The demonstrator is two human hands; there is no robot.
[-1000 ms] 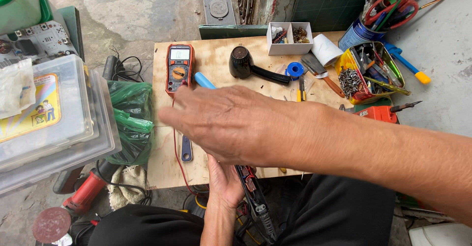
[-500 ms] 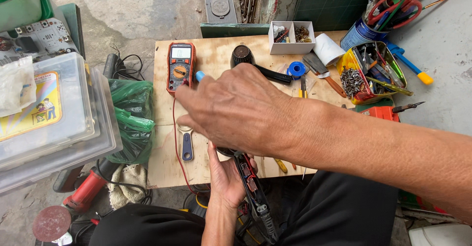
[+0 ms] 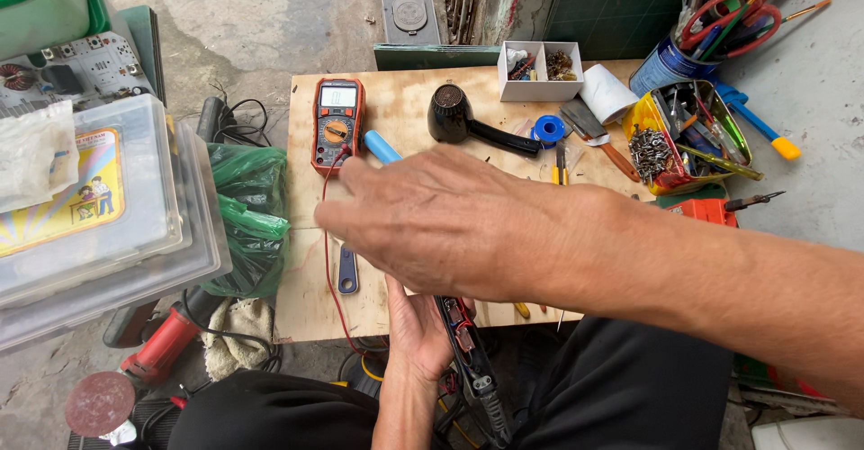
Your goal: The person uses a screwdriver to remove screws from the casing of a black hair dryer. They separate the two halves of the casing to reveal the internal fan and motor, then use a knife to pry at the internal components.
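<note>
- The right hand (image 3: 450, 225) is stretched flat above the wooden surface (image 3: 396, 126), palm down, with the fingers together and extended to the left; it grips nothing.
- The fingertips of this hand are near a blue cylinder (image 3: 382, 147) and just below an orange and black multimeter (image 3: 336, 124), which lies on the surface.
- The left hand (image 3: 418, 328) is below the front edge of the surface, mostly hidden under the right hand. It supports a long dark opened device (image 3: 468, 351) with red parts inside; I cannot tell if the fingers are closed around it.
- A red wire (image 3: 328, 261) goes from the multimeter down across the surface.
- A small blue wrench (image 3: 347, 270) lies on the surface near the right hand.
- A black hair dryer (image 3: 459, 119) lies further back, beside a white box of small parts (image 3: 540, 72).
- At the right side, a yellow tray (image 3: 688, 135) holds screws and tools.
</note>
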